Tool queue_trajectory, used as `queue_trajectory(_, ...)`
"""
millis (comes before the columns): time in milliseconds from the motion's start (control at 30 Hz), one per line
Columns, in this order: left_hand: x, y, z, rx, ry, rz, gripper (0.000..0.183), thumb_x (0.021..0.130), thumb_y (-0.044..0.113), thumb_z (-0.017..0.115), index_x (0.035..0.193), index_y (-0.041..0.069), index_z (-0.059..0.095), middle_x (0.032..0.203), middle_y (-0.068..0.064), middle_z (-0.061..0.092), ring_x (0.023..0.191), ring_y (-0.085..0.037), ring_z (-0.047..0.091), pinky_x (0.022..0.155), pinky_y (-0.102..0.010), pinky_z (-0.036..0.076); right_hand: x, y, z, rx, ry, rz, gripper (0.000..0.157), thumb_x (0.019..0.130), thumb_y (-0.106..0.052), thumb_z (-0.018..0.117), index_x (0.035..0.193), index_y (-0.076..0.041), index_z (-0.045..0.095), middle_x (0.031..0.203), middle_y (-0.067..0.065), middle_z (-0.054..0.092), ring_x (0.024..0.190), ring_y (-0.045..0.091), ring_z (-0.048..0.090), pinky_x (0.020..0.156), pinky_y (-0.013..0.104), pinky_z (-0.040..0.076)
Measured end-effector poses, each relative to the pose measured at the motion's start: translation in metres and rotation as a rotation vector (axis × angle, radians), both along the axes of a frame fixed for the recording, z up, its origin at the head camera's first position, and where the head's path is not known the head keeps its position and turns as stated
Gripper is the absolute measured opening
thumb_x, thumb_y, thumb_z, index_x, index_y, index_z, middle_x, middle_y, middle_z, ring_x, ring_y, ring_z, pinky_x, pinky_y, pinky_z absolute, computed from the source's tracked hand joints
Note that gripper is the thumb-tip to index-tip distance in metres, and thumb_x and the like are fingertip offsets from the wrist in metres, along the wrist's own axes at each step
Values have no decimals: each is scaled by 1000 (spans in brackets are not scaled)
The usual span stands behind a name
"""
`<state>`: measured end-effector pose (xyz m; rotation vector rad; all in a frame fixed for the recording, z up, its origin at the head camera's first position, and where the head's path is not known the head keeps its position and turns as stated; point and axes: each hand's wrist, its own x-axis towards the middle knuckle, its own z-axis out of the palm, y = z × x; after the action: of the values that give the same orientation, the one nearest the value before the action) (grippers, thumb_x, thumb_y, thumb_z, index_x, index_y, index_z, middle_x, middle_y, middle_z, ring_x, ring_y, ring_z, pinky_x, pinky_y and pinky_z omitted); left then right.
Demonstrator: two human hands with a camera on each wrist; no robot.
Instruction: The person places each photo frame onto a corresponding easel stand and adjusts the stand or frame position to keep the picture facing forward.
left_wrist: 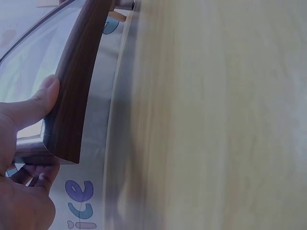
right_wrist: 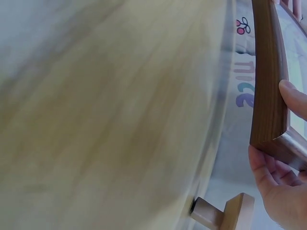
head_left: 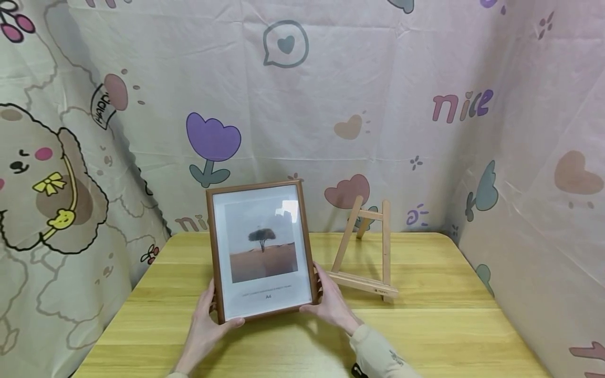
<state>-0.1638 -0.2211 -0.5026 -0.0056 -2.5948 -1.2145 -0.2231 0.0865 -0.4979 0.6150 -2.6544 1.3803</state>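
The left hand (head_left: 206, 326) and the right hand (head_left: 332, 304) were each grasping the brown picture frame (head_left: 262, 252) by one lower corner. They held it slightly tilted above the worktop (head_left: 439, 336), at the lower middle of the head view, and a wooden easel (head_left: 363, 283) stood to its right.

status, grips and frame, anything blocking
Left grip and right grip on picture frame, lower corners. Tilted, held off table. Easel at right, nothing visibly blocking.

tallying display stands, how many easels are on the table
1: the wooden easel stands on the table, to the right of the picture frame. No other shows, though the frame hides part of the table.
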Motion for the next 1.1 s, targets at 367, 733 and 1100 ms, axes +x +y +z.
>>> queue_trajectory(367, -2, 7, 2, -5, 65, -19, 127, 66, 29, 95, 160, -1, 15, 145, -28, 43, 116, -42, 59, 98, -52, 53, 4, 7, 1, -14, 59, -29, 116, 67, -16, 93, 158, -1, 22, 159, 26, 35, 137, 48, 45, 112, 64, 37)
queue_trajectory(733, -7, 16, 3, -27, 151, -44, 126, 64, 28, 96, 160, 0, 19, 141, -24, 49, 119, -40, 57, 96, -53, 53, 7, 17, 4, -24, 46, -62, 116, 68, -15, 92, 159, -2, 22, 161, 26, 31, 143, 49, 36, 115, 65, 33)
queue_trajectory(1100, -13, 26, 3, -29, 165, -65, 125, 63, 27, 96, 158, -2, 22, 139, -23, 50, 118, -39, 58, 96, -53, 54, 9, 27, 7, -67, 29, -92, 118, 64, -10, 93, 158, -1, 23, 131, 17, 59, 106, 26, 64, 94, 37, 57)
